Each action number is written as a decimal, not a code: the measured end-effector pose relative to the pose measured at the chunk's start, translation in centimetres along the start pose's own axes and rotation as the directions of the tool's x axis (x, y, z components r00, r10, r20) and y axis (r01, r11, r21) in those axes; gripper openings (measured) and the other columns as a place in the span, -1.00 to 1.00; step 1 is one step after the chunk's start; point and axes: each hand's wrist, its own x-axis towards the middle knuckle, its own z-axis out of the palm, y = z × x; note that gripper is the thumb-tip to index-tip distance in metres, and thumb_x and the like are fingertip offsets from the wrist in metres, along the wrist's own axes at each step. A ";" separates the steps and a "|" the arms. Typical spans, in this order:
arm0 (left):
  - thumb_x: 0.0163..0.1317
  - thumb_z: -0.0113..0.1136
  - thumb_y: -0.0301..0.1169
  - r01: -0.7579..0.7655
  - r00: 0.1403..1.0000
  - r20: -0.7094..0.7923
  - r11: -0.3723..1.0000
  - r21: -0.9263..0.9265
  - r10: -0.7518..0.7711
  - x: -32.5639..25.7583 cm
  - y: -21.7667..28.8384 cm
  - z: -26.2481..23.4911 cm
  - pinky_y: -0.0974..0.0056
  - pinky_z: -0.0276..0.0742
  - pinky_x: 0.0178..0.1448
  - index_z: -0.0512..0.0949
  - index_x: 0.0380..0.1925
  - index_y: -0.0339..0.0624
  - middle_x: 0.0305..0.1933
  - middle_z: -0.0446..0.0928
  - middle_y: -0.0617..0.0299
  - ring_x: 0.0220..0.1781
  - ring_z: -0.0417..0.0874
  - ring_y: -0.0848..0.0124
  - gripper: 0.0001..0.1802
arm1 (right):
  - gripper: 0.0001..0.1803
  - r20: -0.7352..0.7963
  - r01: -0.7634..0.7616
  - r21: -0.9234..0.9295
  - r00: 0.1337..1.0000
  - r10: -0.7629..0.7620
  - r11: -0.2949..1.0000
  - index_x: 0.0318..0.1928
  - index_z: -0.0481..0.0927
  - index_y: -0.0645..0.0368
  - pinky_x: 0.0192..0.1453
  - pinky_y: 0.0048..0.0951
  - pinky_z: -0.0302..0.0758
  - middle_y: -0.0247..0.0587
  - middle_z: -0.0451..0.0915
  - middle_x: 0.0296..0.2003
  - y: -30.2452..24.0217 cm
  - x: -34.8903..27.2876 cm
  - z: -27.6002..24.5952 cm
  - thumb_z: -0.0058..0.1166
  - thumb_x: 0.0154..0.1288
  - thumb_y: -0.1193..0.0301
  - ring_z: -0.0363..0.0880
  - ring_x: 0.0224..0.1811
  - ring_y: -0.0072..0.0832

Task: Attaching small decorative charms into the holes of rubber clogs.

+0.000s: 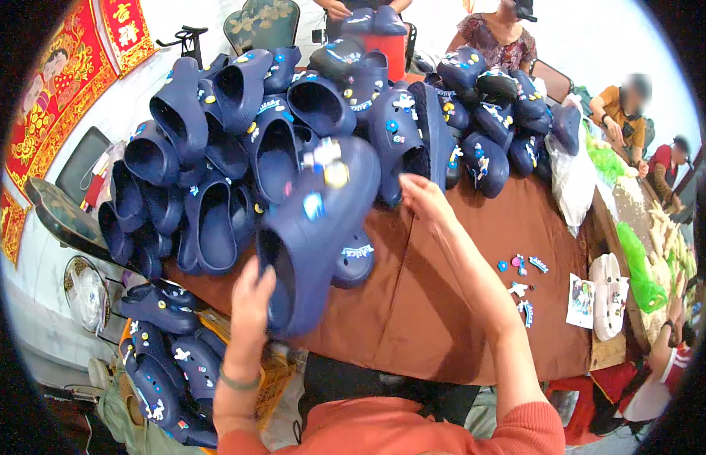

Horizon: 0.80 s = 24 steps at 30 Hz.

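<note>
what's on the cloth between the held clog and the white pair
In the head view, a few small loose charms on the brown cloth, between the navy clog and white clogs.

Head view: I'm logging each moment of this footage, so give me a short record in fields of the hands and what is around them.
left hand: left hand grips the heel end of a navy clog
right hand: right hand at the clog's toe end, fingers spread; grip unclear
clog: held above the table, decorated with small charms
table: brown cloth, heap of navy clogs at its far side
loose items: small charms, white clogs
</note>
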 end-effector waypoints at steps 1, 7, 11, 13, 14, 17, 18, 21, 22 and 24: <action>0.34 -0.02 -0.45 0.028 1.000 0.015 0.997 -0.076 -0.027 2.5 1.8 0.7 0.36 0.47 0.06 0.46 0.08 -0.35 -0.05 0.56 0.20 -0.06 0.56 0.47 -0.66 | -0.55 -0.045 0.026 0.051 0.999 -0.024 0.998 -0.05 0.54 0.24 -0.26 -0.59 0.34 -0.43 0.49 -0.36 0.3 3.4 -0.1 0.24 0.25 0.13 0.39 -0.36 -0.64; 0.33 -0.05 -0.50 0.038 0.982 0.186 0.951 -0.307 0.021 17.7 7.0 5.6 0.24 0.58 0.00 0.45 0.08 -0.31 -0.07 0.58 0.14 -0.14 0.64 0.36 -0.67 | -0.42 -0.281 0.249 0.463 0.952 -0.125 0.851 0.00 0.52 0.39 -0.11 -0.36 0.49 -0.17 0.59 -0.14 -1.8 9.8 4.9 0.32 0.17 0.15 0.55 -0.18 -0.43; 0.29 -0.03 -0.54 0.016 0.983 0.179 0.964 -0.264 0.032 25.9 6.8 9.1 0.18 0.57 -0.03 0.50 -0.04 -0.32 -0.16 0.61 0.07 -0.18 0.65 0.29 -0.74 | -0.45 -0.117 0.210 0.553 0.978 -0.174 0.807 0.17 0.43 0.15 0.18 -0.32 0.36 -0.28 0.53 0.05 -3.0 3.6 6.0 0.26 0.24 0.22 0.47 0.06 -0.42; 0.24 -0.06 -0.61 -0.015 0.989 0.140 0.965 -0.260 0.053 28.2 6.5 12.3 0.13 0.57 -0.04 0.51 -0.08 -0.38 -0.18 0.62 0.03 -0.20 0.66 0.24 -0.73 | -0.43 0.034 0.081 0.491 0.993 -0.112 0.868 0.26 0.33 0.02 0.28 -0.28 0.28 -0.27 0.46 0.13 -4.0 -2.7 4.1 0.19 0.30 0.22 0.41 0.15 -0.43; 0.24 -0.06 -0.61 -0.012 0.990 0.136 0.964 -0.265 0.050 30.4 5.6 12.7 0.13 0.57 -0.04 0.51 -0.08 -0.38 -0.18 0.62 0.03 -0.20 0.66 0.24 -0.73 | -0.41 0.097 0.011 0.514 0.993 -0.071 0.858 0.27 0.31 0.07 0.26 -0.26 0.35 -0.28 0.46 0.15 -4.4 -5.8 3.0 0.19 0.30 0.21 0.45 0.14 -0.43; 0.19 -0.04 -0.64 -0.121 0.987 0.076 0.972 -0.203 0.139 35.8 2.9 15.9 0.16 0.57 -0.03 0.47 -0.01 -0.38 -0.14 0.61 0.02 -0.16 0.65 0.24 -0.66 | -0.21 0.092 -0.094 0.443 0.994 0.059 0.892 0.32 0.23 0.19 0.19 -0.27 0.48 -0.20 0.46 0.14 -4.9 -13.7 -1.7 0.28 0.20 0.13 0.51 0.10 -0.39; 0.19 -0.04 -0.64 -0.114 0.986 0.095 0.971 -0.212 0.136 36.1 3.1 17.4 0.16 0.57 -0.03 0.47 -0.01 -0.38 -0.14 0.61 0.02 -0.16 0.65 0.24 -0.66 | -0.20 0.057 -0.084 0.428 0.996 0.066 0.900 0.34 0.21 0.22 0.20 -0.23 0.49 -0.15 0.47 0.14 -4.3 -15.7 -3.9 0.27 0.20 0.17 0.53 0.11 -0.34; 0.09 0.10 -0.62 -0.095 0.939 0.318 0.987 -0.131 0.133 38.1 2.6 19.5 0.18 0.55 0.01 0.33 0.19 -0.33 0.00 0.56 0.01 -0.08 0.63 0.26 -0.42 | -0.19 0.031 -0.063 0.431 0.998 0.054 0.900 0.35 0.19 0.25 0.21 -0.19 0.50 -0.08 0.47 0.14 -2.4 -19.2 -7.6 0.28 0.19 0.24 0.54 0.11 -0.28; 0.02 0.18 -0.61 -0.142 0.944 0.300 0.990 -0.016 0.140 38.1 2.0 21.1 0.16 0.50 0.11 0.24 0.27 -0.33 0.06 0.52 -0.01 0.00 0.59 0.23 -0.28 | -0.18 0.026 -0.045 0.444 0.999 0.037 0.895 0.34 0.19 0.25 0.22 -0.18 0.49 -0.07 0.47 0.14 -1.8 -20.0 -8.7 0.30 0.17 0.26 0.54 0.10 -0.27; -0.01 0.22 -0.60 -0.284 0.941 0.270 0.914 0.292 0.206 37.7 0.7 23.9 0.17 0.41 0.23 0.19 0.30 -0.33 0.12 0.49 0.00 0.10 0.54 0.22 -0.20 | -0.17 -0.025 -0.025 0.439 0.999 0.040 0.898 0.34 0.19 0.24 0.23 -0.17 0.48 -0.05 0.44 0.17 -0.8 -20.5 -10.4 0.31 0.15 0.25 0.52 0.14 -0.25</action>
